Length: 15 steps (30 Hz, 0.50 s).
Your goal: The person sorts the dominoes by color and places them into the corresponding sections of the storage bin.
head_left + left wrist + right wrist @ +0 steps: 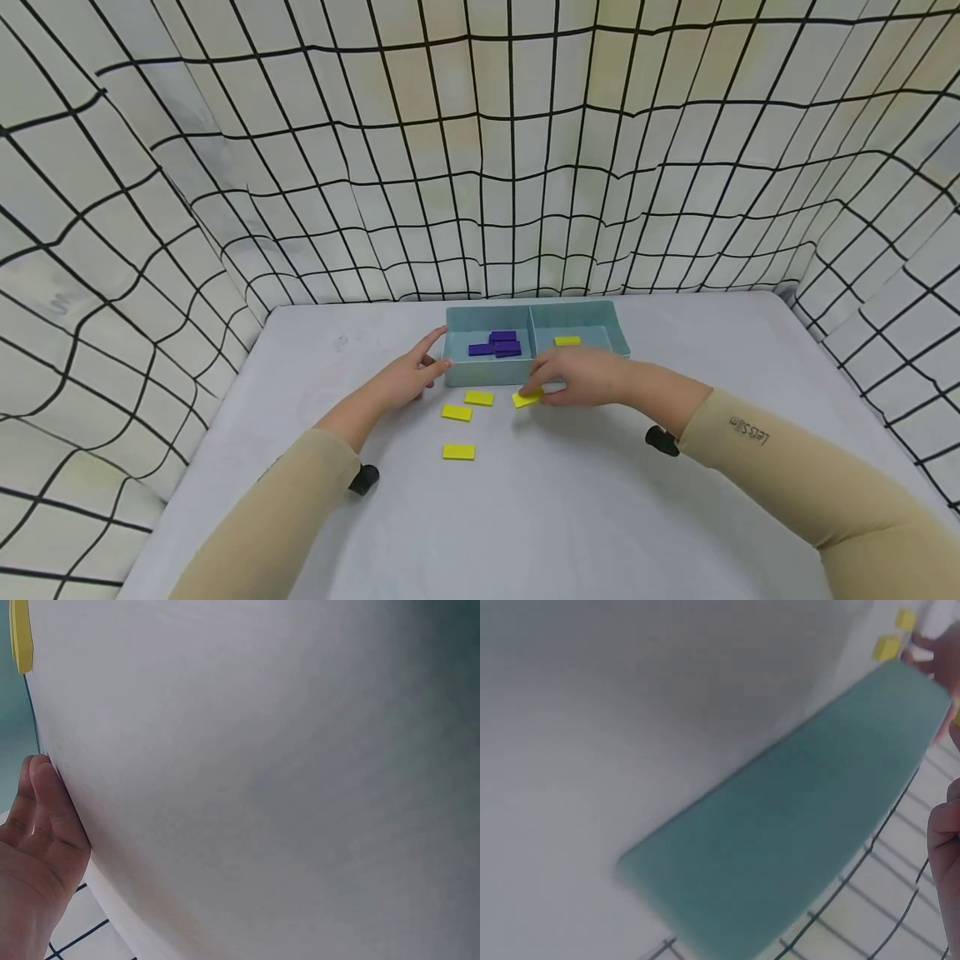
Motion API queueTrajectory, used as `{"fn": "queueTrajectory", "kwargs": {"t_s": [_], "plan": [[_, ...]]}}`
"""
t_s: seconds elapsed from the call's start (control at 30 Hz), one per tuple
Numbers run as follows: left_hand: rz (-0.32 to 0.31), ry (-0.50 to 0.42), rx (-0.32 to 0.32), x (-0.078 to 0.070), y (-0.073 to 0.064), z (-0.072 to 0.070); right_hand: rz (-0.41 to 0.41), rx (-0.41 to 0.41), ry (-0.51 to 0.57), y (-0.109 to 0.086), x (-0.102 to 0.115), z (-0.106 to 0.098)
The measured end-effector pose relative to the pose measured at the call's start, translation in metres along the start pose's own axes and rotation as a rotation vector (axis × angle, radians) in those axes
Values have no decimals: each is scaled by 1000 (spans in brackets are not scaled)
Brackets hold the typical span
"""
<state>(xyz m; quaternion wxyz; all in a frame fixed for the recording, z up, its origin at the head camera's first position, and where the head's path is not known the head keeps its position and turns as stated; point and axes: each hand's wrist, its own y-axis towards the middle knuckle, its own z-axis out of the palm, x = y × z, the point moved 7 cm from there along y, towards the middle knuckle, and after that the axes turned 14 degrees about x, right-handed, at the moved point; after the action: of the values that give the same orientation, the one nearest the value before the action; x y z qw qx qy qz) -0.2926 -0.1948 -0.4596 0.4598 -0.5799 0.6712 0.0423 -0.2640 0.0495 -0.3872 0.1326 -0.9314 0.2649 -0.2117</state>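
A light teal box [488, 372] with two compartments stands on the table. Several purple blocks [507, 348] lie in its left compartment, and one flat yellow block [567, 341] lies in the right one. My right hand [581, 375], just in front of the box, pinches another yellow block [527, 398] between thumb and fingers; only a sliver of it shows in the right wrist view. At the box's left end, my left hand [408, 375] rests with fingers extended and thumb by the front corner. In the left wrist view, the left hand [41, 832] has its fingers fairly straight.
Three loose yellow blocks, one at the back [479, 398], one in the middle [457, 412] and one nearer me [458, 452], lie on the white table [525, 517]. Black netting [480, 175] over pale walls encloses the back and both sides.
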Motion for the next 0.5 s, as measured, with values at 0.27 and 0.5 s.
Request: {"fn": "queueTrajectory", "kwargs": {"t_s": [0.27,0.5], "plan": [[3,-13,7,-3,-3,0,39,-96,73,-17,-42,-26],[-2,-14,9,1,0,1,112,-123,121,-29,-77,-40]]}}
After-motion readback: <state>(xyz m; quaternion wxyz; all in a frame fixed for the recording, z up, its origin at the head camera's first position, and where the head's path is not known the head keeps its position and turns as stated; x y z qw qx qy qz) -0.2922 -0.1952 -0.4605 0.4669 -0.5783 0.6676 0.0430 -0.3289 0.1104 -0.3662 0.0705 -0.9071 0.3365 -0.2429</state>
